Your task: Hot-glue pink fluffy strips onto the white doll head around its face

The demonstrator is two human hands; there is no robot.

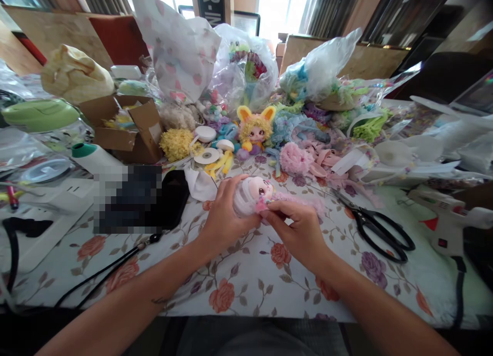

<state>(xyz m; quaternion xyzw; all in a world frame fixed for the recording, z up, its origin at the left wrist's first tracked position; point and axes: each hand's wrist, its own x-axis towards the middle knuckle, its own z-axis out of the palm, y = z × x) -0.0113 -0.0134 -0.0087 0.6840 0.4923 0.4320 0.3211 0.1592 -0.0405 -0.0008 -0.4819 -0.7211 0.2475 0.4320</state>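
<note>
Near the middle of the floral tablecloth, a small doll (250,194) with a pale wrapped head lies on its side, its painted face turned right. My left hand (227,212) is wrapped round the head from the left. My right hand (295,227) pinches a bit of pink material (262,204) at the doll's cheek with thumb and forefinger. Fluffy pink fabric (311,202) extends to the right behind my right fingers. Black-handled scissors (379,230) lie to the right. Behind the doll sits a finished-looking yellow-eared doll (256,130).
A phone (173,199) and black cord lie at the left, beside a power strip (57,212). A glue gun (442,222) is at the right. Yarn, pink pompom (296,158), an open cardboard box (127,127) and plastic bags crowd the back.
</note>
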